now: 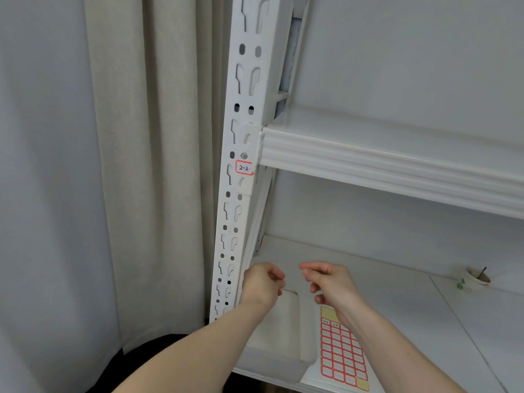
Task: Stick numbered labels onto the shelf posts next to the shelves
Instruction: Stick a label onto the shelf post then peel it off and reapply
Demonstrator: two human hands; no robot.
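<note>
A white slotted shelf post [235, 194] runs up the middle. A red-bordered label reading "2-2" [244, 167] is stuck on it just below the upper shelf beam [368, 165]. A sheet of red-bordered labels [341, 355], two of them with writing, lies on the lower shelf [397, 307]. My left hand [262, 282] is curled shut beside the post's lower part, and I see nothing in it. My right hand [326, 282] hovers above the sheet with its fingers loosely apart and no label visible between them.
A shallow white tray [283, 336] sits on the lower shelf under my left hand. A small cup with a stick in it [477, 277] stands at the back right. Beige curtains [127, 165] hang left of the post.
</note>
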